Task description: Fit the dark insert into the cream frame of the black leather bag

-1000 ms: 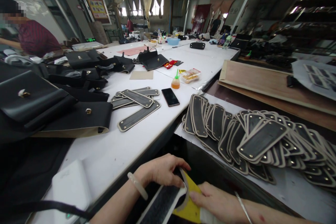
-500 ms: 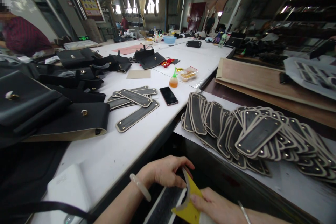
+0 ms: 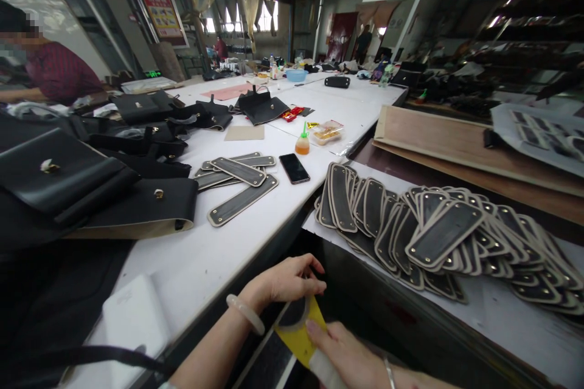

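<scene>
Apparently, on our side of the phone (image 3: 294,168), our right hand (image 3: 342,346) pinched a yellow piece (image 3: 298,340) beside the dark strip (image 3: 267,361), thumb on top, perhaps for holding it steady. Our left hand (image 3: 294,279) curved at its upper end; whether this one gripped anything, we could not tell. Right of the phone, pale-edged panels (image 3: 444,234) lay overlapping, probably for easy reach.

The right hand (image 3: 341,347) grips 1 yellow piece (image 3: 297,339); the left hand (image 3: 288,279) perhaps touches its upper end.
</scene>
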Demonstrator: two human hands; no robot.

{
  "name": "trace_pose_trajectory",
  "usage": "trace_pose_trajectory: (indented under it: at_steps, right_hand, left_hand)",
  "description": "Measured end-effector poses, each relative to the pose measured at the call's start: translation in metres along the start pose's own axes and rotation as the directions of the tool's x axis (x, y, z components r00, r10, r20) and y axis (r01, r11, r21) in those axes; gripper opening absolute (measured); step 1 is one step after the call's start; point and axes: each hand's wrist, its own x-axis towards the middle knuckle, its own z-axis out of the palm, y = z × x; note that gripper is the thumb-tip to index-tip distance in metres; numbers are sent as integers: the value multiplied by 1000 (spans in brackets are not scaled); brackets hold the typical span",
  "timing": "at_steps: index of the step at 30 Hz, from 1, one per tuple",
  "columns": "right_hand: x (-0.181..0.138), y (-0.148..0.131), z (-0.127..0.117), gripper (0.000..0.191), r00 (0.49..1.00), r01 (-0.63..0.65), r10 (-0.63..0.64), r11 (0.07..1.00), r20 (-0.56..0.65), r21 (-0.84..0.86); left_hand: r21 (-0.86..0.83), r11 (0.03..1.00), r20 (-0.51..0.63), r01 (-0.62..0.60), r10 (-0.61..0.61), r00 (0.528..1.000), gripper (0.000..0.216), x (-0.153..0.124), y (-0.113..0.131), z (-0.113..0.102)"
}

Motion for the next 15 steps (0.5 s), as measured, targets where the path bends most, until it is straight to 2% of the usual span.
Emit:
trace_pose_trajectory:
  at_steps: [5,10,13,15]
  right_hand:
    - [0,5,13,62,998,57,-57,997,3,60]
    - [-2,4,23,69,996,56,-62,995,70,80]
    - [-10,19,16,72,983,80,-96,991,155,111]
    - [-21,37,0,66,968,128,-155,982,198,141]
  left_hand:
    - [138,987,-70,81,-72,995,48,-6,7,7]
    - [178,978,-94,113,-97,991,49,-10,9,11]
    - [171,979,-113,113,-95,989,56,-10,4,11]
    - [158,981,-130,111,-90,987,63,-12,1,11]
